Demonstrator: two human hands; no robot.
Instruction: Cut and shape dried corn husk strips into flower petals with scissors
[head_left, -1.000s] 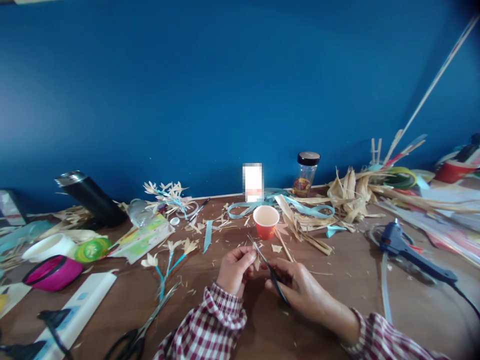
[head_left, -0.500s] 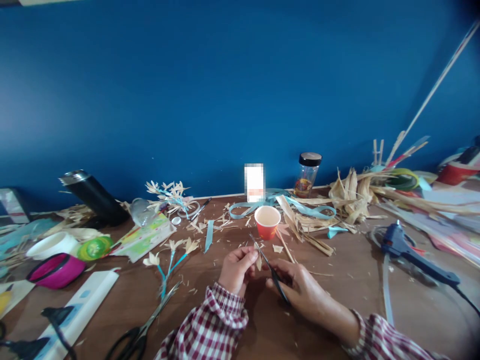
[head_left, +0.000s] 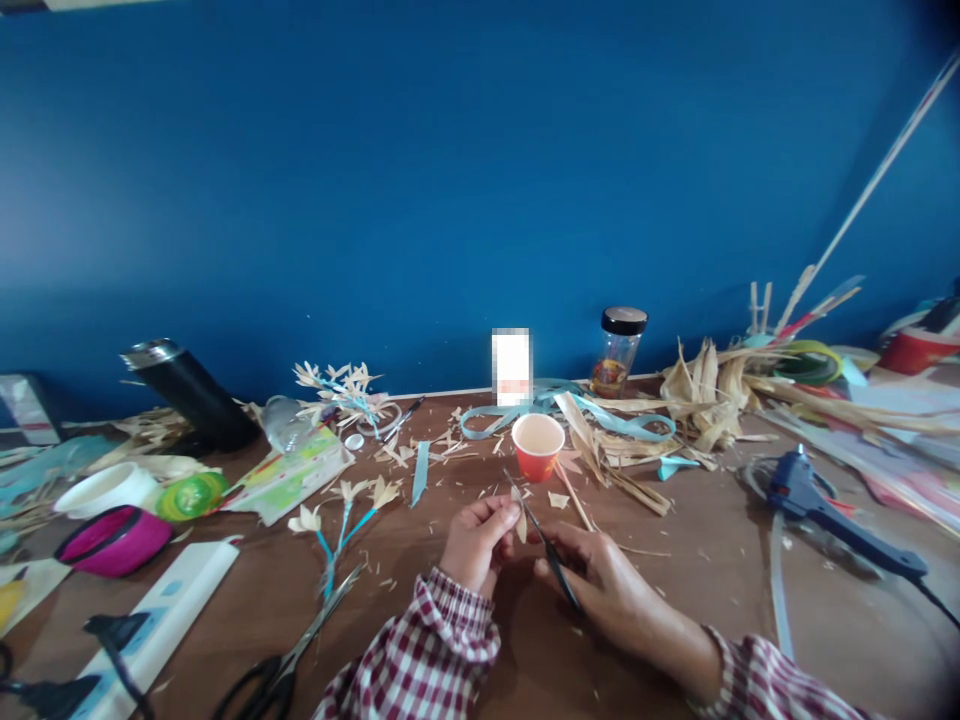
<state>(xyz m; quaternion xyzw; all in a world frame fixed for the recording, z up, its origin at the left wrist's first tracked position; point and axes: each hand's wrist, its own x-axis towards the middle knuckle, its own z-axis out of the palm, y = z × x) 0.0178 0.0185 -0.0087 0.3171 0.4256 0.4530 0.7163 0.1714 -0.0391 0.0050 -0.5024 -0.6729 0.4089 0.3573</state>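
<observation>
My left hand [head_left: 472, 545] pinches a small pale piece of dried husk [head_left: 519, 524] between thumb and fingers, just above the brown table [head_left: 675, 570]. My right hand [head_left: 600, 585] is closed on a pair of small dark scissors [head_left: 544, 540], whose blades point up and left against the husk piece. An orange paper cup [head_left: 537, 446] stands upright just beyond both hands. Both sleeves are red-and-white checked.
Large black-handled scissors [head_left: 289, 650] lie at the near left beside a husk flower on a blue stem [head_left: 337, 510]. A blue glue gun [head_left: 832, 510] lies at the right. Husk piles [head_left: 705, 395], a jar [head_left: 616, 350], a black flask [head_left: 191, 395] and a pink bowl [head_left: 112, 540] crowd the back and left.
The hands have barely shifted. The scissors stay against the husk piece, and the view has drifted slightly.
</observation>
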